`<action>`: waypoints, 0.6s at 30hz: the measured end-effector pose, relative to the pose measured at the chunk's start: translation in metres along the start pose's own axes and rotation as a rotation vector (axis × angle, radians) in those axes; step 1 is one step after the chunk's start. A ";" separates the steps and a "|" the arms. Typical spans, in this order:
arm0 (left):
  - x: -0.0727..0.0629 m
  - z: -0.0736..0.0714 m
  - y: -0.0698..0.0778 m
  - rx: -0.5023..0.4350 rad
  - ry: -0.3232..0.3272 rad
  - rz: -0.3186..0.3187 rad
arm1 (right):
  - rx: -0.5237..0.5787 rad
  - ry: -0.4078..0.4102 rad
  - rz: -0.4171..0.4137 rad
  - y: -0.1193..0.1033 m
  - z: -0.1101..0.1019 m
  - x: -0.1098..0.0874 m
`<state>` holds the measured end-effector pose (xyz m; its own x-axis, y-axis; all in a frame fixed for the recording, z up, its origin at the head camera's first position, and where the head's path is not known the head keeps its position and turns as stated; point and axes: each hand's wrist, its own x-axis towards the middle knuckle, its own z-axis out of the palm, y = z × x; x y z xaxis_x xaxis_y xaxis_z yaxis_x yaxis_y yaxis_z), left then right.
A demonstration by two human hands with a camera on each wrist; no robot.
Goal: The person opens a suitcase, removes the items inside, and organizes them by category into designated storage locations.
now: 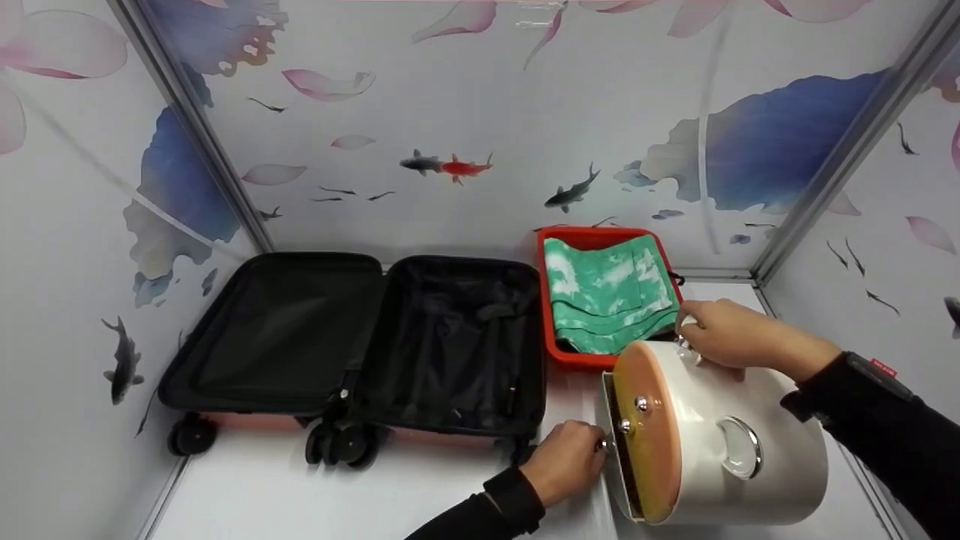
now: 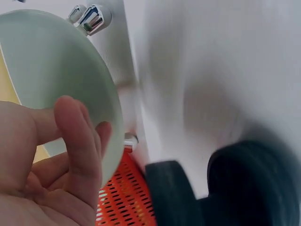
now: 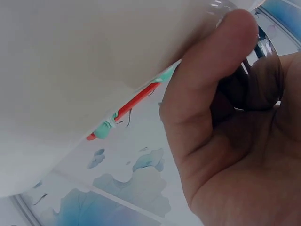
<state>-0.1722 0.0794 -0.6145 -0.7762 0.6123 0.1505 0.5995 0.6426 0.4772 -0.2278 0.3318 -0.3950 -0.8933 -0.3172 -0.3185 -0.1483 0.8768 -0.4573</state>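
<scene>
A large white canister (image 1: pixel 784 457) with an orange band (image 1: pixel 667 442) at its end lies on its side at right. My right hand (image 1: pixel 731 337) holds it from above, fingers curled round a metal ring handle (image 3: pixel 264 77). A second ring handle (image 1: pixel 744 450) shows on the near side. At the canister's left end stands a pale round lid (image 1: pixel 616 480), beside a yellow face with two shiny knobs (image 1: pixel 641 404). My left hand (image 1: pixel 566 461) pinches the knob on the lid's outer face. In the left wrist view, curled fingers partly cover the pale lid (image 2: pixel 61 56).
Against the back wall sits a red basket (image 1: pixel 545 315) holding folded green-and-white cloth (image 1: pixel 611 292). To its left an open black-lined suitcase (image 1: pixel 450 352) lies flat, wheels (image 1: pixel 352 446) toward me. Printed panels (image 1: pixel 480 90) enclose the white surface (image 1: pixel 300 502).
</scene>
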 end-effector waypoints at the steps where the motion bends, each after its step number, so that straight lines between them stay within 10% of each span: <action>1: -0.002 -0.001 0.000 0.020 0.008 -0.005 | 0.000 -0.001 -0.001 0.000 0.000 0.000; 18: -0.044 -0.015 -0.008 0.304 0.194 -0.055 | -0.002 0.001 -0.006 0.002 0.000 0.001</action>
<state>-0.1458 0.0400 -0.6123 -0.8139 0.4933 0.3070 0.5641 0.7974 0.2143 -0.2289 0.3331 -0.3956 -0.8929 -0.3222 -0.3146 -0.1548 0.8757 -0.4574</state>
